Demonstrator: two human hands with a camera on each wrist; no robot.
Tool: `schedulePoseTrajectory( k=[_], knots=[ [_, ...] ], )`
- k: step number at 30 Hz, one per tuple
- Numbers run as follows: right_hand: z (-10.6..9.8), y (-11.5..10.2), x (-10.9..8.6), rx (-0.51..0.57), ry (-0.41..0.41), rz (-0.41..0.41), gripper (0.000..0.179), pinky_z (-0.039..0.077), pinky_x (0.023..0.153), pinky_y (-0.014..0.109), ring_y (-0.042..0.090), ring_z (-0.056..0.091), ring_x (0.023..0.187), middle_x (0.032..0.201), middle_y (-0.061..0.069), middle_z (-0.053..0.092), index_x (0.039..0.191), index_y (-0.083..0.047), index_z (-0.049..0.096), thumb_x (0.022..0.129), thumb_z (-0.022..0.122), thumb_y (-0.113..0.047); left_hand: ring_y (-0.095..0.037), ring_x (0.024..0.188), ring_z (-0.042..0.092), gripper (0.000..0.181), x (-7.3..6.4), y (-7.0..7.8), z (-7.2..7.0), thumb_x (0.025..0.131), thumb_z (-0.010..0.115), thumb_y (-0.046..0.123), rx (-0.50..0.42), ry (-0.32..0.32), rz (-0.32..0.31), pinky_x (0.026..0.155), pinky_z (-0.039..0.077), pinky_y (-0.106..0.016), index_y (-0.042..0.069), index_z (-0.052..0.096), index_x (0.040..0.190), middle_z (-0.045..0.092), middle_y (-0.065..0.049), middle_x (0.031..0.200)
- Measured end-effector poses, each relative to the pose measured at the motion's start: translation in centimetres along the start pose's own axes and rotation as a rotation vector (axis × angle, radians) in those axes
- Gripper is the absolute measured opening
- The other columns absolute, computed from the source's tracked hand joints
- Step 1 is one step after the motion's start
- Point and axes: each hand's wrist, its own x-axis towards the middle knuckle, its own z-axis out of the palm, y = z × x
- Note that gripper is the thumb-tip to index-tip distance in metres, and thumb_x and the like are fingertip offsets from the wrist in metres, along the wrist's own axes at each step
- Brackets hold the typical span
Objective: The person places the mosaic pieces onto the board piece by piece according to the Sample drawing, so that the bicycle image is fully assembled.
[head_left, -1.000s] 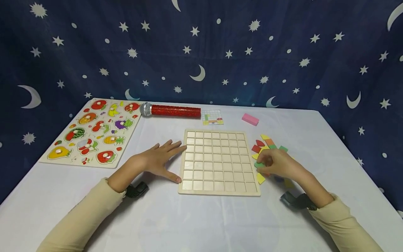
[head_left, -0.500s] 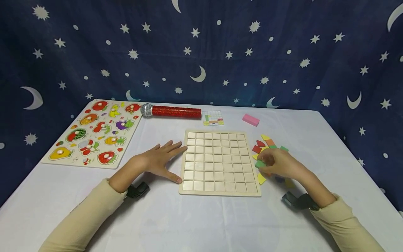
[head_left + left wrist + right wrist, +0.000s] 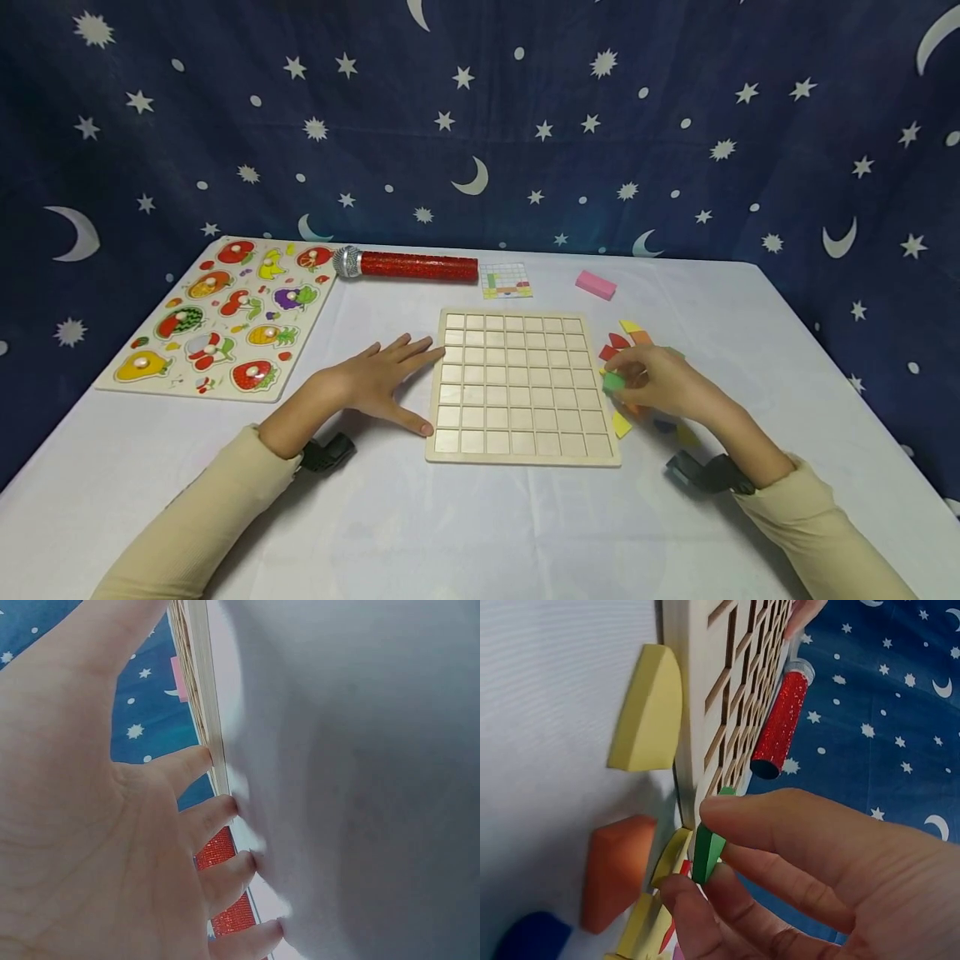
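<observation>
A wooden grid board (image 3: 525, 387) with square recesses lies mid-table, all its squares bare. My left hand (image 3: 382, 379) spreads its fingers on the cloth, index fingertip and thumb at the board's left edge. In the right wrist view, my right hand (image 3: 802, 870) pinches a small green block (image 3: 708, 844) between thumb and fingers. From the head view this hand (image 3: 660, 382) is just right of the board, over loose coloured blocks. Among them are a yellow block (image 3: 649, 709) with one rounded side, an orange block (image 3: 619, 871) and a blue one (image 3: 534, 937). Part of the pile is hidden under the hand.
Behind the board lie a red glitter microphone (image 3: 416, 266), a small printed pattern card (image 3: 506, 281) and a pink block (image 3: 596, 285). A fruit knob puzzle (image 3: 225, 317) takes up the left back. A dark starry cloth (image 3: 480, 125) hangs behind the table.
The right hand has lifted the green block slightly and shifted it a little toward the board. My left hand has stayed in place.
</observation>
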Motion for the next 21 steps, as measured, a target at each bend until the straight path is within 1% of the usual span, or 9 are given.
schedulePoseTrajectory(
  k=[6, 11, 13, 17, 21],
  knots=[
    [-0.3, -0.6, 0.7, -0.003, -0.012, -0.039, 0.029, 0.054, 0.073, 0.034, 0.02, 0.059, 0.079, 0.093, 0.009, 0.068, 0.11, 0.005, 0.068, 0.082, 0.074, -0.001, -0.04, 0.149, 0.008, 0.111, 0.1, 0.0, 0.0, 0.073, 0.073, 0.065, 0.011, -0.008, -0.002, 0.114, 0.012, -0.064, 0.017, 0.02, 0.157, 0.015, -0.013, 0.163],
    [0.0, -1.2, 1.5, -0.002, 0.01, -0.136, 0.029, 0.055, 0.075, 0.037, 0.023, 0.062, 0.084, 0.095, 0.011, 0.069, 0.107, 0.007, 0.069, 0.079, 0.074, 0.002, -0.039, 0.149, 0.007, 0.11, 0.1, 0.1, -0.1, 0.074, 0.073, 0.065, 0.005, -0.019, -0.012, 0.115, 0.011, -0.063, 0.018, 0.019, 0.157, 0.014, -0.012, 0.163],
    [0.2, -1.5, 1.9, -0.004, 0.019, -0.163, 0.029, 0.055, 0.074, 0.036, 0.022, 0.062, 0.084, 0.094, 0.01, 0.068, 0.106, 0.006, 0.069, 0.078, 0.076, 0.001, -0.039, 0.149, 0.007, 0.11, 0.1, 0.2, -0.1, 0.073, 0.074, 0.065, 0.002, -0.024, -0.019, 0.115, 0.011, -0.063, 0.018, 0.019, 0.157, 0.013, -0.011, 0.163],
    [0.5, -2.4, 2.6, 0.0, 0.014, -0.171, 0.029, 0.053, 0.072, 0.033, 0.021, 0.06, 0.081, 0.09, 0.008, 0.066, 0.106, 0.004, 0.069, 0.079, 0.077, -0.002, -0.039, 0.149, 0.007, 0.111, 0.1, 0.1, -0.1, 0.073, 0.073, 0.065, 0.001, -0.026, -0.028, 0.115, 0.01, -0.062, 0.019, 0.019, 0.158, 0.013, -0.011, 0.163],
    [0.7, -3.3, 3.6, 0.017, -0.013, -0.192, 0.028, 0.055, 0.073, 0.033, 0.022, 0.062, 0.081, 0.089, 0.008, 0.065, 0.107, 0.004, 0.068, 0.081, 0.075, -0.002, -0.038, 0.149, 0.006, 0.111, 0.0, 0.2, -0.1, 0.073, 0.073, 0.066, 0.003, -0.026, -0.034, 0.116, 0.01, -0.062, 0.019, 0.019, 0.158, 0.013, -0.011, 0.163]
  ],
)
